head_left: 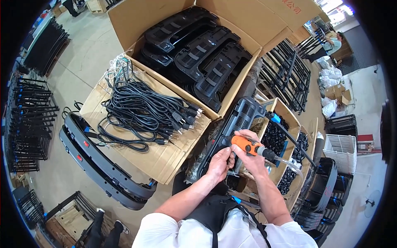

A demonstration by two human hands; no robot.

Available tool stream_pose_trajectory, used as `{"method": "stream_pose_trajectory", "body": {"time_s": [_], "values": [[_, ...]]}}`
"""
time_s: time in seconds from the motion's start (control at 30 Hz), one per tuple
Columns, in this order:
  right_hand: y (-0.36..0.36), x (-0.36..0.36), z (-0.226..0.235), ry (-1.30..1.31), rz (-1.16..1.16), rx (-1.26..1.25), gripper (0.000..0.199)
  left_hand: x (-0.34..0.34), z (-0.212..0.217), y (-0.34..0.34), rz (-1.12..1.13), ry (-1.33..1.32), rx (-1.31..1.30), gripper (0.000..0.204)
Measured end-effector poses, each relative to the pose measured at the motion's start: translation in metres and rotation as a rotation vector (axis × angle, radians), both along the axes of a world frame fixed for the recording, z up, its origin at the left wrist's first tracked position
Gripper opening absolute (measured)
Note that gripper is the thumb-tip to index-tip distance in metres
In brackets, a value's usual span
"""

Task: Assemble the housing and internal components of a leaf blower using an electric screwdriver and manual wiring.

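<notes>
My right hand (250,156) grips an orange pneumatic screwdriver (247,145) with a clear air hose (289,163) trailing to the right. Its tip points down at a long black plastic panel (237,120) that lies across my work spot. My left hand (219,162) pinches the panel's edge right beside the tool's tip, fingers closed on it. Whatever sits under the tip is hidden by my fingers.
A large cardboard box (240,25) holds stacked black panels (198,53). A flattened carton carries a bundle of black power cords (144,111). Long black housings (99,165) lie on the floor at left. A box of small black parts (275,138) stands right, black metal frames (287,72) beyond.
</notes>
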State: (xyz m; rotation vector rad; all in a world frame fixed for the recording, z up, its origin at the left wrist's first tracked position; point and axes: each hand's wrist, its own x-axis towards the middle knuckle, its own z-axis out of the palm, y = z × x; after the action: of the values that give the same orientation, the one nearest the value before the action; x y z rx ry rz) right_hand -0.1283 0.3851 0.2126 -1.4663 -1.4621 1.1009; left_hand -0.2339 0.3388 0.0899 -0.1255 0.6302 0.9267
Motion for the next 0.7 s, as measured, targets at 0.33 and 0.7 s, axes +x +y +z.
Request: {"method": "stream_pose_trajectory", "body": {"time_s": [0.33, 0.7], "values": [[0.016, -0.010, 0.012, -0.141, 0.107, -0.029, 0.040, 0.003, 0.001, -0.002, 0.001, 0.051, 0.074, 0.021], [0.017, -0.001, 0.001, -0.146, 0.153, -0.034, 0.035, 0.006, -0.003, -0.008, 0.024, 0.079, 0.123, 0.025]]}}
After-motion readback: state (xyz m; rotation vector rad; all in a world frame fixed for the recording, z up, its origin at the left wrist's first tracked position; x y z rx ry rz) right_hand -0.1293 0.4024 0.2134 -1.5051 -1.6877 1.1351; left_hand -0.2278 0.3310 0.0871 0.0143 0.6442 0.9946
